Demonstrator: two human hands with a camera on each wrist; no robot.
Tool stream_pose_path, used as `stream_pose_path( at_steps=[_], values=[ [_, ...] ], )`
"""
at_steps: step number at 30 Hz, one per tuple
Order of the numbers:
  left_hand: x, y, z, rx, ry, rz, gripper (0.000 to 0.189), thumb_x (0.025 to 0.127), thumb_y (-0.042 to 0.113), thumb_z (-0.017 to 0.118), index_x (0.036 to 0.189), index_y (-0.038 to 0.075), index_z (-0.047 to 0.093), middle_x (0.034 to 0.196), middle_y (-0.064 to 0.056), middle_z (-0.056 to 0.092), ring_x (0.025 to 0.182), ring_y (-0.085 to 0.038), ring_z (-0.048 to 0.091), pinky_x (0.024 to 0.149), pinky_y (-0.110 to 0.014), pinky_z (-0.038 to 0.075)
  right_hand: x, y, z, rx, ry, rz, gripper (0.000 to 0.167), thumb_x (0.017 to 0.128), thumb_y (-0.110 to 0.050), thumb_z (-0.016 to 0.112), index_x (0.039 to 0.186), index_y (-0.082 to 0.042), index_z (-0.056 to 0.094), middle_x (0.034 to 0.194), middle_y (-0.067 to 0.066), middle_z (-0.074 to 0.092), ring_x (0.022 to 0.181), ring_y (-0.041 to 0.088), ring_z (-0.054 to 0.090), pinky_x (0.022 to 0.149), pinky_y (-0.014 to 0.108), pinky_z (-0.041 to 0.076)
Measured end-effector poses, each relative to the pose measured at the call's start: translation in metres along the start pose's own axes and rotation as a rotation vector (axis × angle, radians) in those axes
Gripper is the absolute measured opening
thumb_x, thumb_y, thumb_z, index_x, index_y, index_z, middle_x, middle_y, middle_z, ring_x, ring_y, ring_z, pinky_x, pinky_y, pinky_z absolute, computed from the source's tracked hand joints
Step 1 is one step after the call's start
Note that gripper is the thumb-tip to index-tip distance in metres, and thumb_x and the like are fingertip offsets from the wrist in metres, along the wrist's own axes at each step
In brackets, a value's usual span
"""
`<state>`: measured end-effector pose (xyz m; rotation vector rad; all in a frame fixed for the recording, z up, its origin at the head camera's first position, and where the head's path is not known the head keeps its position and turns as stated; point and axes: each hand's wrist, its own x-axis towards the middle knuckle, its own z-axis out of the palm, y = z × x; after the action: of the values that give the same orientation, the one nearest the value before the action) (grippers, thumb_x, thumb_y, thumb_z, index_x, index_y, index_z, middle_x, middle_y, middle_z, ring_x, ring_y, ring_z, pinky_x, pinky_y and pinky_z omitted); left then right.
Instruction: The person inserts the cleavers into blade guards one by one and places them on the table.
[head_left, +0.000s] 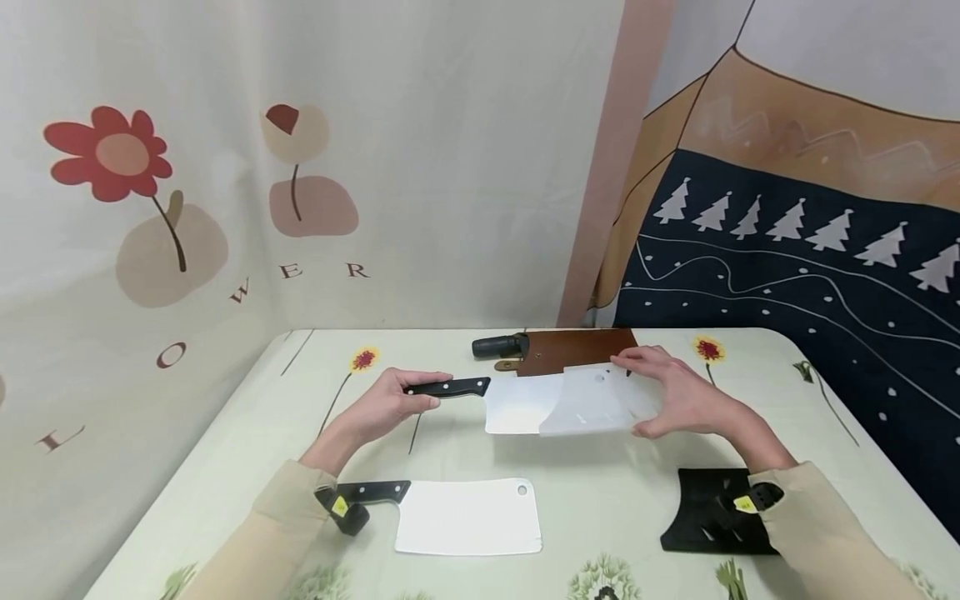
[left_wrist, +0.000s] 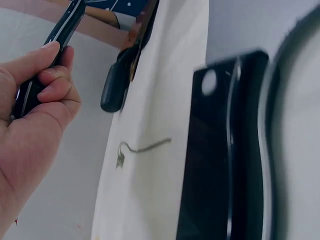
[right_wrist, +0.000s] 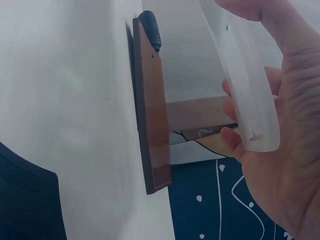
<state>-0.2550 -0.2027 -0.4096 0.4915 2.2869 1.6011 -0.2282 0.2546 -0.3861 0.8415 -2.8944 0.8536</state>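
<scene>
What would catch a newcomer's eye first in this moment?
Probably the raised cleaver above the middle of the table, its blade partly covered by a translucent sheath; the left hand grips the handle and the right hand holds the sheath. Next, the second cleaver, lying uncovered nearer the person, and the brown sheath near the table's far edge.

Beige sleeves (head_left: 258,525) set off your black-handled, silvery cleaver (head_left: 517,402) and milky-white sheath (head_left: 588,404); the far sheath (head_left: 577,348) is brown, the pale tablecloth (head_left: 600,504) flower-printed.
</scene>
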Motion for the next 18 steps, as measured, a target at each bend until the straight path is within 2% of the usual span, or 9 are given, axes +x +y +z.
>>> stream_pose_path(
  at_steps=[7,18],
  values=[
    [0.0032,0.0071,0.0094,-0.1,0.018,-0.016,0.044,0.092,-0.001,0.071,0.135,-0.001,0.065,0.132,-0.017,0.063,0.093,-0.021,0.051,0.069,-0.027,0.038,0.0009,-0.0007,-0.0009,0.005,0.017,0.014,0.094,0.062,-0.032,0.091,0.145,-0.004,0.057,0.146,0.022,0.047,0.132,0.043,0.04,0.1,0.071,0.04],
    [0.0048,0.0092,0.0114,-0.094,0.036,-0.025,0.044,0.092,-0.003,0.07,0.135,0.0,0.065,0.137,-0.019,0.062,0.1,-0.023,0.053,0.077,-0.029,0.041,0.0013,-0.0003,-0.0012,0.0,0.036,0.011,0.094,0.062,-0.031,0.091,0.144,-0.003,0.057,0.145,0.022,0.049,0.131,0.043,0.041,0.099,0.07,0.041]
  ],
)
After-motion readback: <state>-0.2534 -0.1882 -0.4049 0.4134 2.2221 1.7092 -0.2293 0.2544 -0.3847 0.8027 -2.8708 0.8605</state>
